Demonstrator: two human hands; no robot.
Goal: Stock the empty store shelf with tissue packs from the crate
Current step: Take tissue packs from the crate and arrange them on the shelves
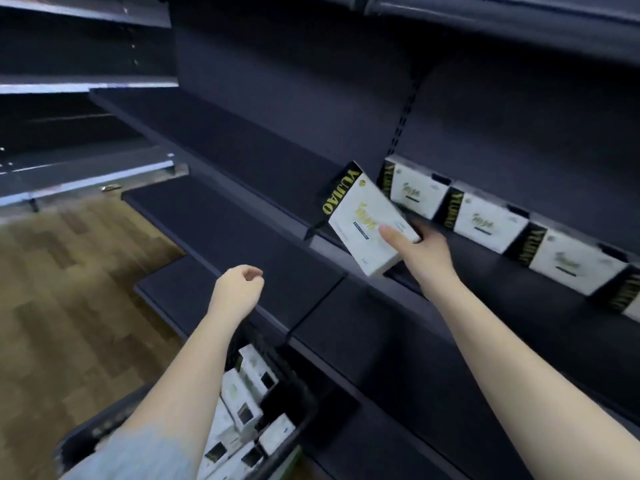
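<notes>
White-and-black tissue pack (369, 223), tilted, is gripped by the right hand (420, 251) just left of four packs (491, 216) standing in a row on the dark shelf (242, 216). Left hand (239, 289) hangs loosely curled, holding nothing, above the crate (301, 386) of more packs.

The left arm (194, 368) hides part of the crate (298, 386); the shelved tissue packs (485, 220) run off the right edge, blurred.
</notes>
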